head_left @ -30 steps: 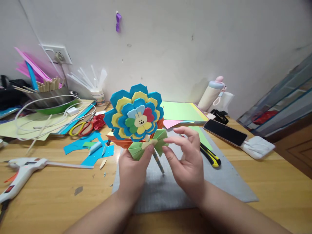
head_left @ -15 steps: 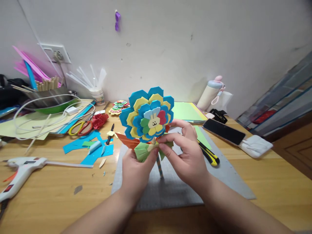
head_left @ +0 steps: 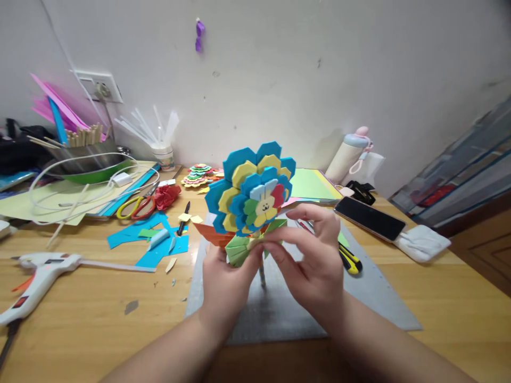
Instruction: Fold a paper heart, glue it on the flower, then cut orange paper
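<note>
A layered blue and yellow paper flower with a small smiling face at its centre stands on a thin striped stem. Under the flower head sits a green pleated paper bow, and orange folded paper shows behind it. My left hand is closed on the bow's left side, thumb near its middle; its other fingers are hidden. With thumb and forefinger, my right hand pinches the bow close to its middle. The stem's lower end is over a grey cutting mat.
Left are a glue gun, blue paper scraps, scissors, a black pen and a bowl of sticks. On the right lie a yellow-black utility knife, a phone and a bottle.
The flower head has turned and tilted, so its face points more to the right. Both hands keep hold of the bow. The whole view has shifted slightly.
</note>
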A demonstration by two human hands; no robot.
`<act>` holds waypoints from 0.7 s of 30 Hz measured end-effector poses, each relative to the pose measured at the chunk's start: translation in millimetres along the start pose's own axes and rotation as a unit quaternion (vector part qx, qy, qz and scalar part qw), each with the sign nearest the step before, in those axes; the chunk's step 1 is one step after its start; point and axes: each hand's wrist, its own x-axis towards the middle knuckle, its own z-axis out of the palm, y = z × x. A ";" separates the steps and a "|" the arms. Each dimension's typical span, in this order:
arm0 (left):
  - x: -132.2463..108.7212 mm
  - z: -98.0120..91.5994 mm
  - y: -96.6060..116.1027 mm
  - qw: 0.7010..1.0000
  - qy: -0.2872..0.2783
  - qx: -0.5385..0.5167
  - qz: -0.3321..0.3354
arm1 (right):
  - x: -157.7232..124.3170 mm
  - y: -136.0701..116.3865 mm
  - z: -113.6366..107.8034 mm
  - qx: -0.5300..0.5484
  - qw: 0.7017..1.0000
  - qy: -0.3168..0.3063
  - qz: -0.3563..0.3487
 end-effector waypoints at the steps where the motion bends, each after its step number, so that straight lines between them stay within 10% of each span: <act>1: -0.6 -0.6 -0.5 1.000 0.001 0.013 0.006 | -0.2 -1.1 -0.9 -0.015 1.000 0.000 -0.025; 21: -2.5 -2.9 -8.1 0.996 0.007 0.061 0.071 | -2.8 -7.4 4.9 -0.094 0.992 0.030 -0.084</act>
